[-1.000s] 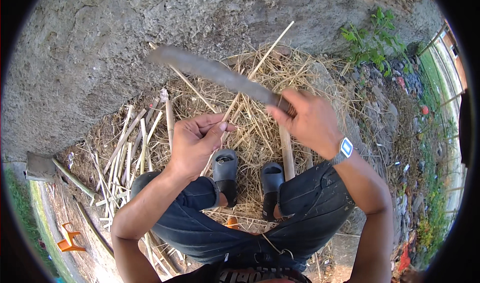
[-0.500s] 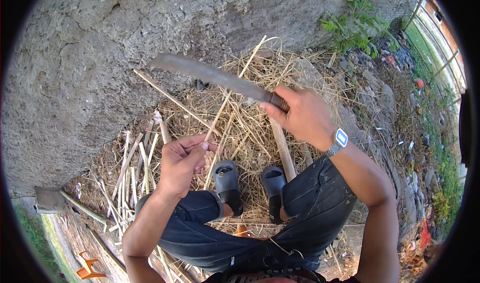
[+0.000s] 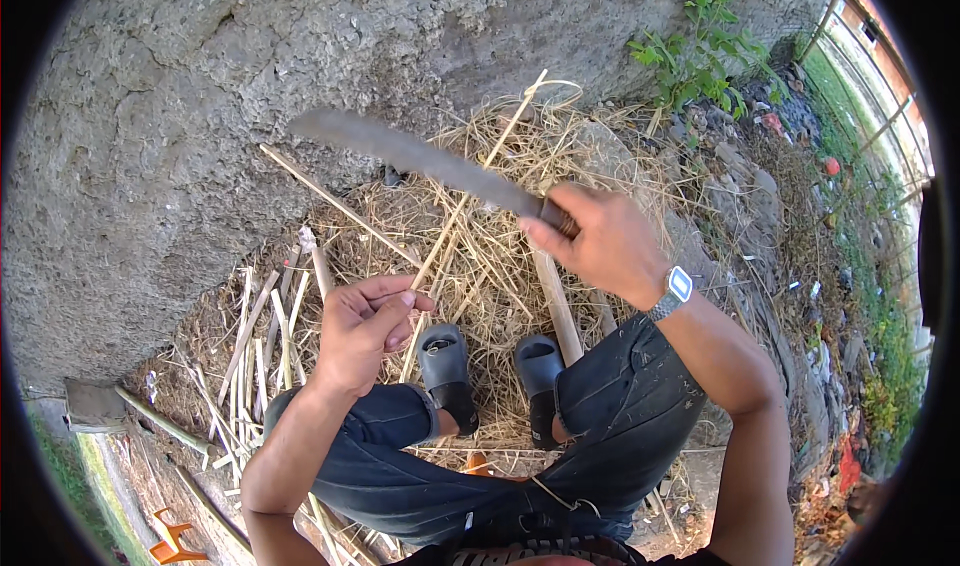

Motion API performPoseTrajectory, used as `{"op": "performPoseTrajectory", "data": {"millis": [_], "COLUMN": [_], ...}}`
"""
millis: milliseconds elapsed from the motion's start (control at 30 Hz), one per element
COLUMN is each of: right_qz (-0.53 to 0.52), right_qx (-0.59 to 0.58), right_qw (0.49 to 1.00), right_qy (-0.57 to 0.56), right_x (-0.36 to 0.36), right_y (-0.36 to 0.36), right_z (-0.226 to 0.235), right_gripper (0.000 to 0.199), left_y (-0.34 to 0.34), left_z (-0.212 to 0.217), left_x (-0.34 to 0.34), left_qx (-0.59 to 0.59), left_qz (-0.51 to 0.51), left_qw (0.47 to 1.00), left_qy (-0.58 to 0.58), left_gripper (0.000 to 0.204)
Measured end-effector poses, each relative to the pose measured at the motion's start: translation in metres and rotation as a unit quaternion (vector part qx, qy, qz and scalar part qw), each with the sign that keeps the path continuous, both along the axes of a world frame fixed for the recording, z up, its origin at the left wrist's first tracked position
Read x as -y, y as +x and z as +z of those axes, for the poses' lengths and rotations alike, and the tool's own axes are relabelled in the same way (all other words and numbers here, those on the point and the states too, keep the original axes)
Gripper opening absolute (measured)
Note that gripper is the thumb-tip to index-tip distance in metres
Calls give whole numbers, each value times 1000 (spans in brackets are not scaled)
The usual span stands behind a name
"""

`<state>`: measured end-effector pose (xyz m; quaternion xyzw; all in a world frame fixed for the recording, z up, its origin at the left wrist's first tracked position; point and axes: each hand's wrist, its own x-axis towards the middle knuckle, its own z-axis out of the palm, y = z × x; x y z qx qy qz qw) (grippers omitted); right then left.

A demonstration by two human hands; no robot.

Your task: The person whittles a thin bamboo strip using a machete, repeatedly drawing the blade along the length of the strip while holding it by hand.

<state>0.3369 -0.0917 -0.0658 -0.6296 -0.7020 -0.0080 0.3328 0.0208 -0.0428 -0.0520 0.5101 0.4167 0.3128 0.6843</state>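
Note:
Between the thumb and fingers of my left hand [image 3: 362, 334] is a thin pale strip of split bamboo [image 3: 507, 134], slanting up and away to the right. A curled shaving hangs at its far end. My right hand [image 3: 612, 246] is wrapped round the dark handle of a machete [image 3: 425, 158]. Its long grey blade points left, slightly blurred, and crosses over the strip. Whether blade and strip touch, I cannot tell. Another thin bamboo stick [image 3: 335, 204] lies beyond my left hand, its far end by the wall.
Shavings [image 3: 490, 276] cover the ground around my grey shoes [image 3: 443, 361]. A rough grey wall [image 3: 200, 166] rises ahead. Several split sticks [image 3: 262, 356] lie at left, and a thick pole [image 3: 557, 306] lies near my right foot. A green plant [image 3: 700, 51] grows at far right.
The machete's handle and my right hand have come slightly lower and nearer me. The strip's far end has swung a little to the right. Both grips stay the same.

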Motion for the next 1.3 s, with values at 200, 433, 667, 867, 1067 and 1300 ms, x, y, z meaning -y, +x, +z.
{"op": "performPoseTrajectory", "data": {"millis": [200,433,667,867,1067,1300], "right_qz": [-42,-294,-144,5,124,32], "right_qx": [57,-62,-115,-81,41,9], "right_qw": [996,954,981,997,991,999], "right_qy": [-57,10,53,-16,-9,-17], "right_x": [-11,-23,-13,-7,8,-12], "right_y": [18,126,59,3,-29,2], "right_z": [4,-18,-4,7,1,3], "right_gripper": [50,59,46,36,44,45], "left_y": [-16,-31,-24,-7,-6,-20], "left_z": [-1,12,19,20,7,9], "left_x": [2,3,0,-3,-5,-6], "left_qx": [-51,-15,-10,36,43,70], "left_qz": [10,19,27,11,6,-6], "left_qw": [998,999,1000,998,996,991], "left_qy": [32,40,6,-50,-76,-112], "left_gripper": [23,20,20,20,24,22]}}
